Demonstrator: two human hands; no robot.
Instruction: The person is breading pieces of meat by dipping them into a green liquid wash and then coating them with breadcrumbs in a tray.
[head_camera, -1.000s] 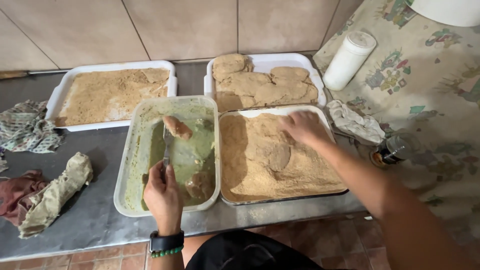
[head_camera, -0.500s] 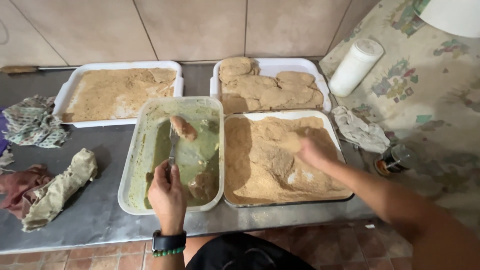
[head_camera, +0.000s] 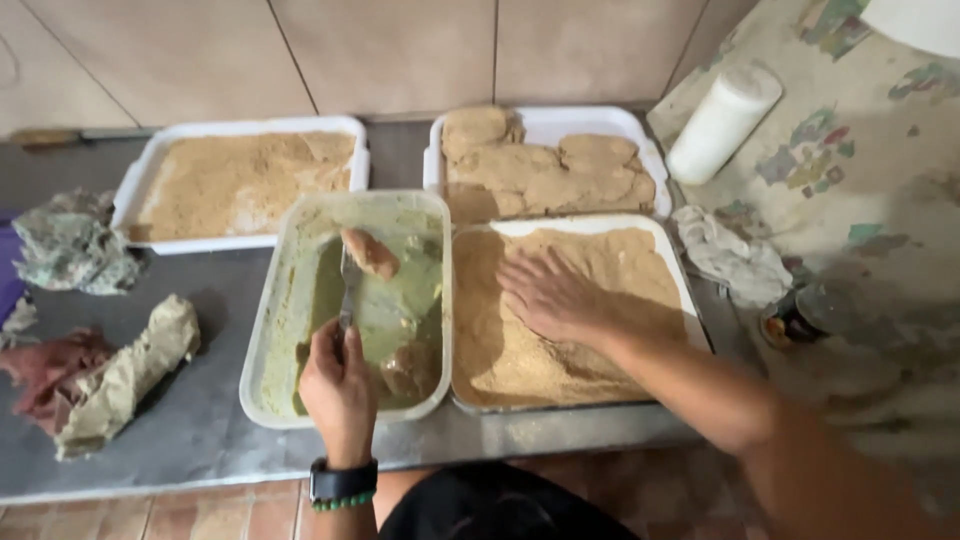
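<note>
Breadcrumbs (head_camera: 600, 340) fill the white tray (head_camera: 690, 290) at centre right, a tan, sandy, uneven layer with a hollow under the right hand (head_camera: 545, 295). That hand lies flat, palm down, fingers spread and pointing to 10 o'clock, pressed onto the crumb surface; whether a piece lies beneath it cannot be told. At 9 o'clock of this tray, touching it, stands a translucent tub (head_camera: 270, 340) holding a pale green wet batter (head_camera: 395, 300). The left hand (head_camera: 340, 385) is closed around the handle of a metal fork (head_camera: 347, 290), which runs toward 12 o'clock into the tub. At the fork's far end sits a pinkish-brown meat piece (head_camera: 370, 252), glossy with batter; a second darker piece (head_camera: 405, 370) lies at the tub's 5 o'clock corner. At 12 o'clock of the crumb tray, a second white tray (head_camera: 600, 122) carries coated cutlets (head_camera: 540, 170), matte tan and lumpy. At 10 o'clock, a third tray (head_camera: 150, 170) holds more crumbs. Soiled cloths (head_camera: 120, 375) lie at 8 o'clock on the grey counter (head_camera: 210, 420). A white roll (head_camera: 722, 122) rests at 2 o'clock.
</note>
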